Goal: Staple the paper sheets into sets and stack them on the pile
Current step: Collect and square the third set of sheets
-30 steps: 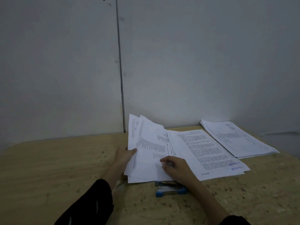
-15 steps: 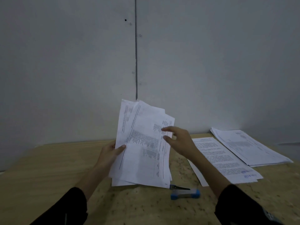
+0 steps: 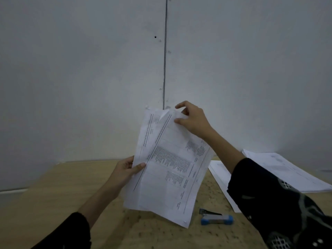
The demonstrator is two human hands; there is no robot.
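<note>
Printed sheets (image 3: 167,168) fanned, tilted upright, left fingers (image 3: 138,167) at side edge, right fingertips (image 3: 177,121) at top corner. Stapler (image 3: 215,217) flat below. Pile (image 3: 287,169) beyond right.

The printed white paper sheets (image 3: 170,168) carry text too blurred to read; the dark patterned sleeve (image 3: 280,203) hides part of the flat white sheet (image 3: 220,178) near the wooden table's (image 3: 53,194) right edge.

Bench (image 3: 53,194): speckled, matt wood-chip board. On it, stapler (image 3: 216,217): blue plastic ends, grey metal body. Sheets (image 3: 167,168) above bench: thin printed matt paper. Sleeve (image 3: 280,203): dark patterned cloth.
</note>
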